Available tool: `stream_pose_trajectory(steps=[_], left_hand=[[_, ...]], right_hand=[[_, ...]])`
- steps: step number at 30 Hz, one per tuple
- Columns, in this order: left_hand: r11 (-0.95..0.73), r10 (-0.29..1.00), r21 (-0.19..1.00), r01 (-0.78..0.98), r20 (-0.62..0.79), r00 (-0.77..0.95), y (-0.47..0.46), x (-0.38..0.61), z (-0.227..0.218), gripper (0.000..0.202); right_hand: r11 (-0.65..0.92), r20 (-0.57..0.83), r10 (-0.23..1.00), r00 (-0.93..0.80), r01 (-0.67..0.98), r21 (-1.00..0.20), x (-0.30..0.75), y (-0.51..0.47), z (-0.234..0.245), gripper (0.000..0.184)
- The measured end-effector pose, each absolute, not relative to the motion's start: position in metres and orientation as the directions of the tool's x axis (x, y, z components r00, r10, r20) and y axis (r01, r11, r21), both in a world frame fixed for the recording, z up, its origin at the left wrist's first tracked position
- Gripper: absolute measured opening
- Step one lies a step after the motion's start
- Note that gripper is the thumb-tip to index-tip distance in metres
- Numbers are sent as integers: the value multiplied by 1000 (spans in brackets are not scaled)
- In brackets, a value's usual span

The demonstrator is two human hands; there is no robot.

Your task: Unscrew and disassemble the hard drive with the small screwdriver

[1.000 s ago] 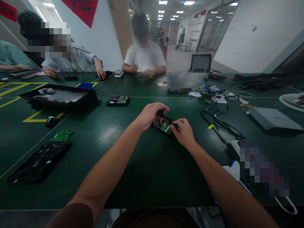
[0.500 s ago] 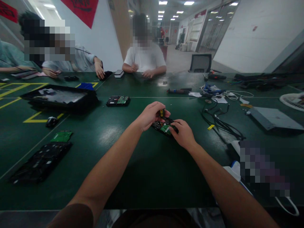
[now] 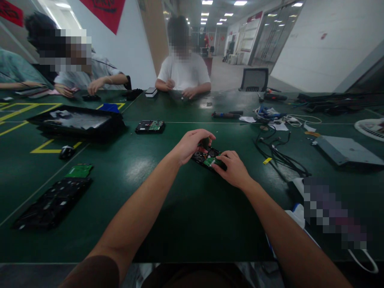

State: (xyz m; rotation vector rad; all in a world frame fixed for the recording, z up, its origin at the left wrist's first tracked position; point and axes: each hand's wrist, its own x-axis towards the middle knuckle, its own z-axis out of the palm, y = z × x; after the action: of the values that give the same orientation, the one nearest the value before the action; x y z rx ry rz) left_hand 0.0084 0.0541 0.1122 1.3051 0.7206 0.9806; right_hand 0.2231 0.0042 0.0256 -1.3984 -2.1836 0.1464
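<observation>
Hard drive (image 3: 209, 160) sits left of the black cables (image 3: 283, 162), so with your left hand (image 3: 192, 145) curled round what looks like a dark tool (image 3: 205, 142) and your right hand (image 3: 234, 168) pinching the drive's edge, I'd hold the tool upright and press evenly.

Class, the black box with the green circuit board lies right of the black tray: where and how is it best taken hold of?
Probably the long edges near the right end, from above and the right: the black box lies flat with nothing against those edges, the green circuit board is bare on top, and the black tray stands to the left.
</observation>
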Motion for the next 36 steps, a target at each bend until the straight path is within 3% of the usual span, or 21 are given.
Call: stream_pose_trajectory(steps=[8,22,36], left_hand=[[65,912,972,-226,35,409,54,10,112,19],[70,900,973,-219,32,434,55,9,110,17],[61,893,977,-206,39,449,52,10,113,16]], right_hand=[[521,348,845,-406,772,-364,233,5,28,56],[522,352,848,-396,738,-428,237,8,21,53],[527,352,844,-405,745,-409,237,7,22,52]])
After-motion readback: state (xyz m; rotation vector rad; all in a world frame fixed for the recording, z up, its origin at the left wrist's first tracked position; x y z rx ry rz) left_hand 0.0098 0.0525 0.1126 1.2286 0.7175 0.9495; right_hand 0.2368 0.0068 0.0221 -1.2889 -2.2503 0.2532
